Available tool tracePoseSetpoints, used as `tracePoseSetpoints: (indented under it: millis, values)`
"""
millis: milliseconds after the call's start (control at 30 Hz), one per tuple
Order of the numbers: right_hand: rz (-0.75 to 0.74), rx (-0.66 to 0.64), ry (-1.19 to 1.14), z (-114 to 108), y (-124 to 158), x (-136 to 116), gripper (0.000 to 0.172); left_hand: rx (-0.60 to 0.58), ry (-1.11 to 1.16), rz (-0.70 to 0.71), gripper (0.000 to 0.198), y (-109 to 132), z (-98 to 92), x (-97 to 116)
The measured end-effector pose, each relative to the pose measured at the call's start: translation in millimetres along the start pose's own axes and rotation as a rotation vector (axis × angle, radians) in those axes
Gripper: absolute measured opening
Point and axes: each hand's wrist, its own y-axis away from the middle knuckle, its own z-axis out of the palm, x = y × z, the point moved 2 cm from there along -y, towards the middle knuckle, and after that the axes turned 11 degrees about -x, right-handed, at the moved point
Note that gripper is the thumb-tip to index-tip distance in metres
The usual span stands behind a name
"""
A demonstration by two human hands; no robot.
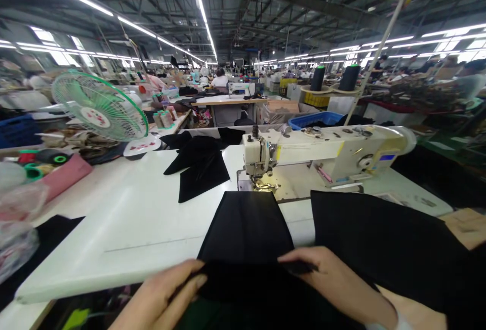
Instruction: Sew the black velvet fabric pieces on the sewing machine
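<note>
A black fabric panel (248,226) lies across the front edge of the white table, its narrower far end just short of the sewing machine (261,155). My left hand (167,289) pinches the panel's left edge between thumb and fingers. On the opposite edge, my right hand (326,272) grips the cloth, with a small dark object or fold under its fingers that I cannot make out. Below the hands the near part of the fabric merges into dark shadow. The machine's needle area stands directly beyond the panel.
More black cut pieces (203,168) lie behind to the left, and a large black piece (379,239) covers the right side. A green fan (99,107) stands at the left. Two thread cones (350,78) and a blue basket (315,120) are beyond the machine.
</note>
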Motion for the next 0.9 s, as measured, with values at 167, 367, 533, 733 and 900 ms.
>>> tracePoseSetpoints:
  millis: [167,367,533,733,900]
  values:
    - [-0.028,0.319,0.102,-9,-77,38,0.022,0.093,-0.237,-0.003,0.03,-91,-3.7,1]
    - [0.038,0.688,0.603,-16,-128,53,0.017,0.099,-0.624,-0.127,0.021,-176,11.9,-18]
    - [0.094,0.699,0.655,-23,-146,56,0.012,0.147,-0.695,-0.208,0.02,-183,31.4,-24]
    - [-0.229,0.792,0.476,-16,-135,54,0.016,0.306,-0.507,-0.125,0.017,-164,44.1,-29]
    - [-0.391,0.853,0.407,-11,-108,42,0.012,0.535,-0.122,0.157,0.011,-138,25.2,-25]
